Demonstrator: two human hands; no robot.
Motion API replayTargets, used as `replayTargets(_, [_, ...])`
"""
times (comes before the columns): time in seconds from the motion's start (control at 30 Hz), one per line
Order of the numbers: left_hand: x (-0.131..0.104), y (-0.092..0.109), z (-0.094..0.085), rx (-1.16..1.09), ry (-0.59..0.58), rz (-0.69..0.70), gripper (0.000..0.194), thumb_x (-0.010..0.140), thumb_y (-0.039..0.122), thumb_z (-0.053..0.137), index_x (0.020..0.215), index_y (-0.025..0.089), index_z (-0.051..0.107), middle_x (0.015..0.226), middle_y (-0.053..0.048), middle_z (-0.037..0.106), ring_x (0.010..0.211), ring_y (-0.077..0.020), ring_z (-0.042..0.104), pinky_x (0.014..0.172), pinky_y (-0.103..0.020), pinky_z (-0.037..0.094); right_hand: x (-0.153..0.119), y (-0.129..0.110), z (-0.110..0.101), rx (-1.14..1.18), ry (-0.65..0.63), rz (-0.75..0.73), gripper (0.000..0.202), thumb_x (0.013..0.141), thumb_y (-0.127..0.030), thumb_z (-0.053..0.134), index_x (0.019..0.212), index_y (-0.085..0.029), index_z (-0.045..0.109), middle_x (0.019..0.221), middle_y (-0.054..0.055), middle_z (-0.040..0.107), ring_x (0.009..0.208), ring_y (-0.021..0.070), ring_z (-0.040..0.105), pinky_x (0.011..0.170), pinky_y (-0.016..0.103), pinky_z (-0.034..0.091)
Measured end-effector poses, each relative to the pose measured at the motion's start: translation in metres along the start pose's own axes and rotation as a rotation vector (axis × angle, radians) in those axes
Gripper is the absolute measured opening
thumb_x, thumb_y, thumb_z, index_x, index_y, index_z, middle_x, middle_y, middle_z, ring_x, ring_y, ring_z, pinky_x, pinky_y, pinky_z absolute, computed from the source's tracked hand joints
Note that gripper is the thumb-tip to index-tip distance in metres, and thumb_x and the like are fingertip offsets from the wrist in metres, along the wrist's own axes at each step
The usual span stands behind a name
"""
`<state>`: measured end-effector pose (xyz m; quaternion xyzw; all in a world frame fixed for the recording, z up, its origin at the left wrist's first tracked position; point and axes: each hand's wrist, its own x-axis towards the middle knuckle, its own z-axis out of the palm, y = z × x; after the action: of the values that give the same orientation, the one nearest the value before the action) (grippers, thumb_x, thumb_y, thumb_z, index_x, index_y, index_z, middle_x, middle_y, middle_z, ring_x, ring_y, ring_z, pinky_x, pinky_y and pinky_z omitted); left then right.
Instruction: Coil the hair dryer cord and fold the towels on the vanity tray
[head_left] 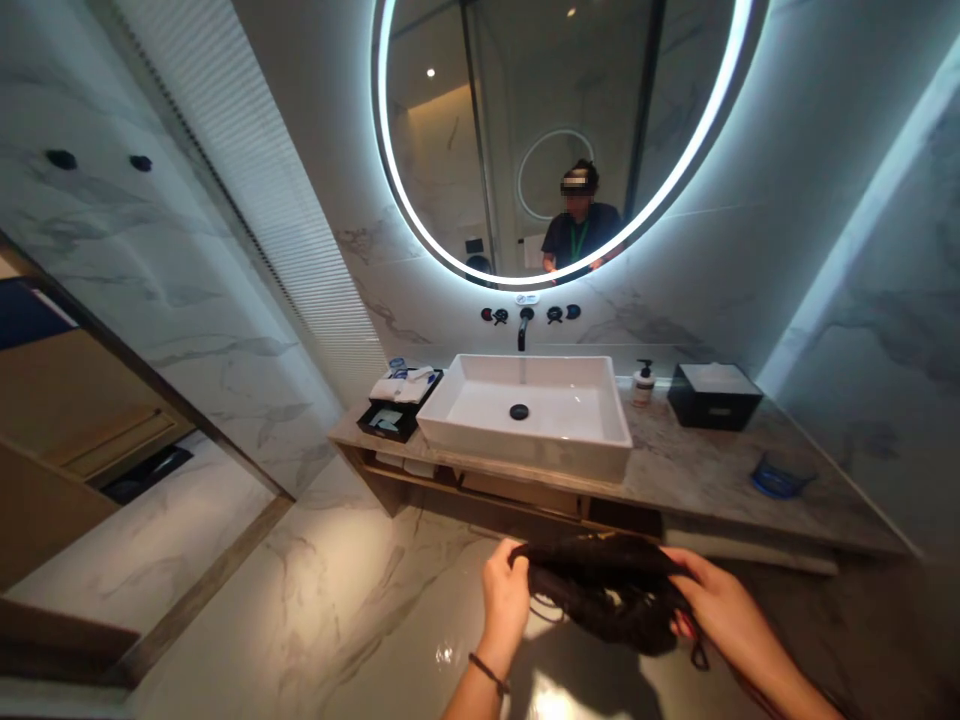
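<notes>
Both of my hands hold a crumpled black bag [600,592] in front of me, low over the marble floor. My left hand [504,592] grips its left edge, fingers curled over the rim. My right hand [712,605] holds the right side, with a thin loop of the bag hanging below it. The bag is bunched and dark; I cannot tell what is inside. Ahead stands a white rectangular sink [536,412] on a marble counter [697,465].
A black tray with white toiletries [401,398] sits left of the sink. A soap bottle [643,383], a black tissue box [712,395] and a blue item [776,480] lie to its right. A round lit mirror [555,130] reflects a person. A doorway opens at left.
</notes>
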<state>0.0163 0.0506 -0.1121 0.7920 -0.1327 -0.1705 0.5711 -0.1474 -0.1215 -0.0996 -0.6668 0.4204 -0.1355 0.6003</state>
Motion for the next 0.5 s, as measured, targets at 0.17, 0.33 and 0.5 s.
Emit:
replayTargets(0.17, [-0.003,-0.012,0.025,-0.066,-0.139,-0.091,0.014,0.077,0.017,0.040,0.074,0.017,0.054,0.055,0.002,0.051,0.044,-0.0130,0.052,0.044,-0.024,0.043,0.014,-0.040,-0.027,0.009,0.084,0.028,0.050,0.045,-0.046,0.047,0.082,-0.016,0.061,0.058,0.004,0.061,0.048,0.0177,0.050,0.046,0.027,0.036])
replayTargets(0.33, [0.012,0.018,0.031,-0.201,-0.287,-0.194,0.024,0.085,0.041,0.037,0.086,0.019,0.047,0.047,0.003,0.052,0.032,-0.0114,0.044,0.034,-0.020,0.034,0.003,-0.055,-0.033,0.104,0.096,0.077,0.045,0.043,-0.049,0.057,0.074,-0.016,0.059,0.057,0.000,0.054,0.047,0.0106,0.041,0.045,0.021,0.026])
replayTargets(0.5, [0.017,0.037,0.000,-0.147,-0.435,-0.309,0.036,0.068,0.049,0.064,0.080,0.018,0.050,0.037,0.011,0.036,0.031,-0.0035,0.022,0.032,-0.015,0.014,-0.005,-0.053,-0.036,0.199,0.052,0.134,0.050,0.044,-0.054,0.064,0.073,-0.014,0.059,0.051,-0.003,0.042,0.042,0.0050,0.027,0.044,0.020,0.015])
